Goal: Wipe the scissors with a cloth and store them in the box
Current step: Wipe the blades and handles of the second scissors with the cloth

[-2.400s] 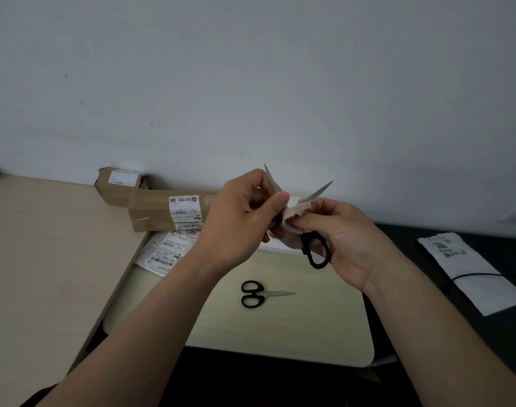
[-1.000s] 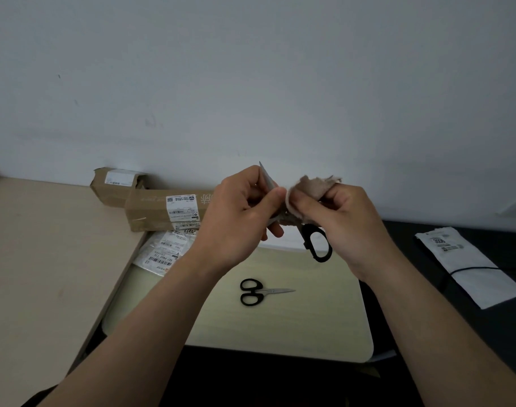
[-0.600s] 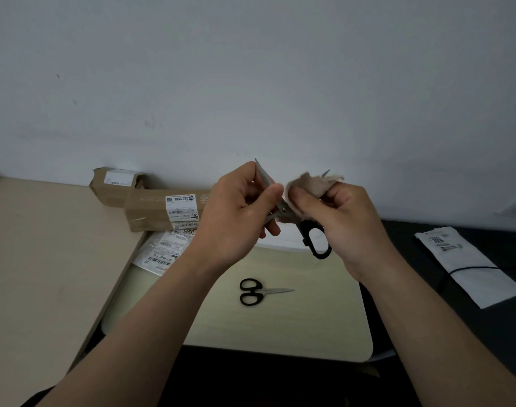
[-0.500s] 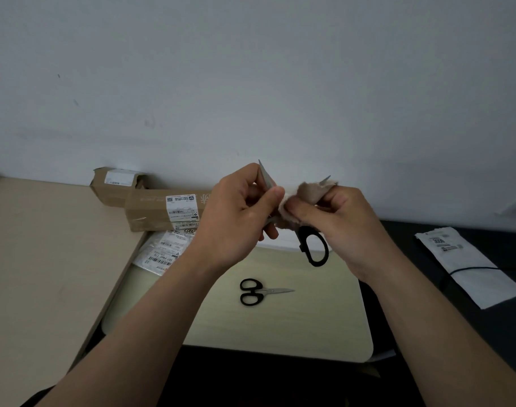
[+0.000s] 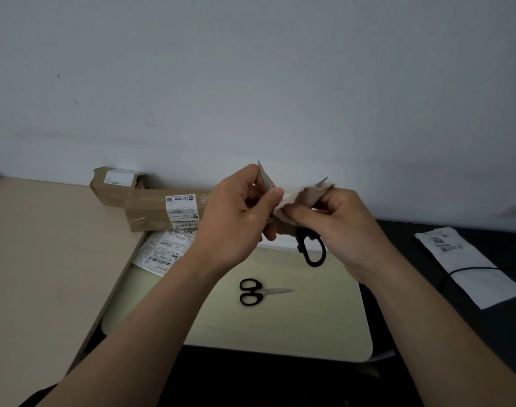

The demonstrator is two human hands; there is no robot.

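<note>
Centre frame: our left hand (image 5: 233, 218) grips one half of the open scissors (image 5: 301, 243), our right hand (image 5: 345, 227) pinches the soft cloth (image 5: 303, 198) round the other blade. We judge them light, stiff, sharp; hold by black handles.

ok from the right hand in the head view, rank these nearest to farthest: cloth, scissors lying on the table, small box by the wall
1. cloth, pinched in the right hand itself
2. scissors lying on the table, below and left
3. small box, far left by the wall
</note>
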